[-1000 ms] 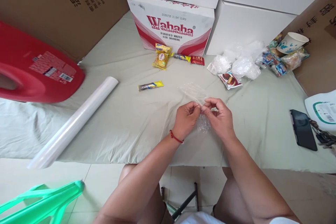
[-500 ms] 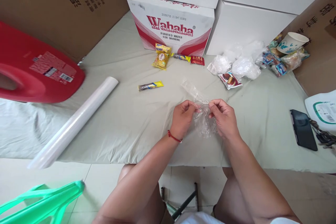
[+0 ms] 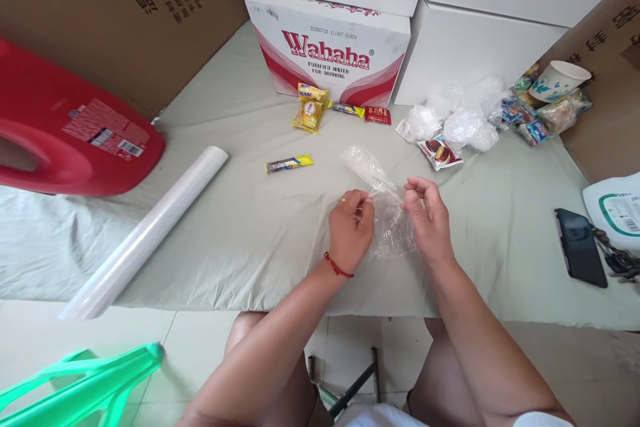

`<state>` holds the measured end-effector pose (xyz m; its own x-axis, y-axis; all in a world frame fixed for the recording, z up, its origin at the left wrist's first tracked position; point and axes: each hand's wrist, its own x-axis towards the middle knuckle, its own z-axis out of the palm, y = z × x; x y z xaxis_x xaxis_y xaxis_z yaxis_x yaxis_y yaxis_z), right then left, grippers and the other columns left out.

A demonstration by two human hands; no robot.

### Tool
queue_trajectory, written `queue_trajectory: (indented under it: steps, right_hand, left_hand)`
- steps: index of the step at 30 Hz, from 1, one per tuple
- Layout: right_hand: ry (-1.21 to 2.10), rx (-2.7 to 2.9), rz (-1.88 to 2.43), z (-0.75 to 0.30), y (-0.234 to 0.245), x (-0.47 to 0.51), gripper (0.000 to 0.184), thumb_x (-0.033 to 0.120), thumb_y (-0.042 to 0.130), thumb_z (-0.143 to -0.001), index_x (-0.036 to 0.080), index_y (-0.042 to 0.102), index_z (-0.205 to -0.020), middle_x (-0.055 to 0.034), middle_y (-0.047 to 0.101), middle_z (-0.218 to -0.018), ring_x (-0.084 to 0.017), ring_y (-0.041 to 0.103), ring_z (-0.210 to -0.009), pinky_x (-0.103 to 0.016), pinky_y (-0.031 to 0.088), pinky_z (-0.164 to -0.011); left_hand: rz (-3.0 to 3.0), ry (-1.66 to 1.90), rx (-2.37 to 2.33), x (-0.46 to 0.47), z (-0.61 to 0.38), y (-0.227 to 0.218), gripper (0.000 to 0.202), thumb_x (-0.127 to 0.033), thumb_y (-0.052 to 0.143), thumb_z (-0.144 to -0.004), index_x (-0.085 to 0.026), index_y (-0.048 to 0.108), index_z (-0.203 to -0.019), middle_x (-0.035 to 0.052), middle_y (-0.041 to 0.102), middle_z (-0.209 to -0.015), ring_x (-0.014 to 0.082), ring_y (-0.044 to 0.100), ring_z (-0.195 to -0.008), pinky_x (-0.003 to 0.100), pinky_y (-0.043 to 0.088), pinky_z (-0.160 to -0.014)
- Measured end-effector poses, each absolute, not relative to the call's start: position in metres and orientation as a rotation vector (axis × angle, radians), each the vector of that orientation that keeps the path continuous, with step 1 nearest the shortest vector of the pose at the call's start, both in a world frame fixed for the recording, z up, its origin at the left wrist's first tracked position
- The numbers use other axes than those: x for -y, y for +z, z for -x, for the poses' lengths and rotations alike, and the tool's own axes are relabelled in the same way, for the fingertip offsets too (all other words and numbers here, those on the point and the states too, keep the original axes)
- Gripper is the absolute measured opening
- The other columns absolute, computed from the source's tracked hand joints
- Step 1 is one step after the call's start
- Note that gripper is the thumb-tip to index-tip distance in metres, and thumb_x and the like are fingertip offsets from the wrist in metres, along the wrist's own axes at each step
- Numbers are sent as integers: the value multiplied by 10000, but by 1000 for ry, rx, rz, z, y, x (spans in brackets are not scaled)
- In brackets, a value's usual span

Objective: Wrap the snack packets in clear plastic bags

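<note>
Handling a clear plastic bag [image 3: 394, 232], spread between your hands and just beyond: your left hand [image 3: 351, 223] pinches its edge, thumb and fingers closed; your right hand [image 3: 429, 220], fingers loosely curled, is at the opposite edge, can't tell if gripping. Yellow-and-dark packet [image 3: 289, 163] lies beyond-left of both hands, brown-and-white packet [image 3: 440, 153] beyond-right.

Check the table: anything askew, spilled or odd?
The plastic roll lies askew, its near end jutting past the table's front edge, so it could get knocked. One snack bar lies apart from the snacks by the Wahaha box. No spill visible.
</note>
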<state>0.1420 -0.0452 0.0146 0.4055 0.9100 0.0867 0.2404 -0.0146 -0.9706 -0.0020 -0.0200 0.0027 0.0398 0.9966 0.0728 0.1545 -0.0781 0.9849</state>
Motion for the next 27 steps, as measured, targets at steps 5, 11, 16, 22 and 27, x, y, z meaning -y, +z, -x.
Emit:
queue_trajectory:
  steps: [5, 11, 16, 22, 27]
  right_hand:
    - [618, 1237, 1658, -135, 9, 46, 302, 500, 618, -944, 212, 689, -889, -14, 646, -804, -157, 576, -715, -283, 493, -658]
    - [988, 904, 1524, -143, 7, 42, 345, 545, 740, -834, 206, 670, -838, 60, 515, -599, -90, 392, -466, -248, 336, -450]
    - [1134, 727, 1479, -155, 14, 39, 452, 588, 849, -673, 190, 675, -801, 78, 483, -572, -55, 313, -403, -235, 239, -370]
    - [1171, 726, 1484, -168, 16, 39, 472, 590, 872, -653, 184, 719, -838, 77, 488, -558, -46, 312, -401, -218, 203, -366]
    - [1175, 815, 1510, -170, 12, 39, 431, 587, 841, -699, 202, 734, -863, 75, 463, -524, -71, 324, -409, -227, 212, -367]
  left_hand:
    - [-1475, 1126, -1289, 26, -4, -1, 217, -308, 458, -1000, -235, 505, -801, -36, 501, -664, 145, 474, -642, 283, 379, -663]
    - [-1248, 1060, -1206, 8, 5, -5, 300, -427, 487, -1005, -228, 531, -784, -60, 416, -600, 127, 387, -565, 267, 341, -585]
    - [-1301, 1059, -1275, 0, 17, -2, 304, -392, 524, -980, -217, 532, -732, -60, 393, -600, 118, 346, -562, 261, 304, -562]
    - [-1381, 967, -1288, -6, 33, 3, 294, -390, 527, -956, -218, 551, -718, -67, 333, -569, 121, 307, -541, 268, 276, -554]
    - [-1460, 868, -1344, -10, 45, -4, 295, -410, 504, -962, -218, 594, -757, -61, 367, -563, 135, 361, -543, 272, 301, -560]
